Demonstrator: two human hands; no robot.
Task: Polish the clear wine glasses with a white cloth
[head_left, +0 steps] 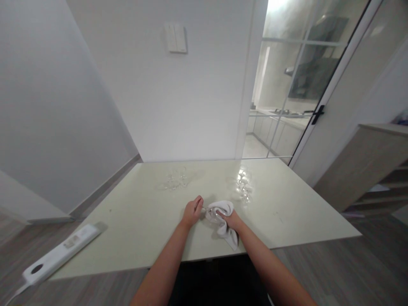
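Over the middle of a pale table (134, 221), my left hand (193, 211) is closed on the stem end of a clear wine glass (213, 215) that lies sideways between my hands. My right hand (232, 220) is closed around a white cloth (225, 222) wrapped over the bowl of that glass, with a tail of cloth hanging toward me. Most of the glass is hidden by the cloth.
Clear glasses (174, 180) stand at the far left of the table, and more clear glasses (243, 186) stand far right of my hands. A white power strip (57, 256) lies on the floor left. A wooden shelf unit (366, 170) stands at right, beside a glass door (299, 85).
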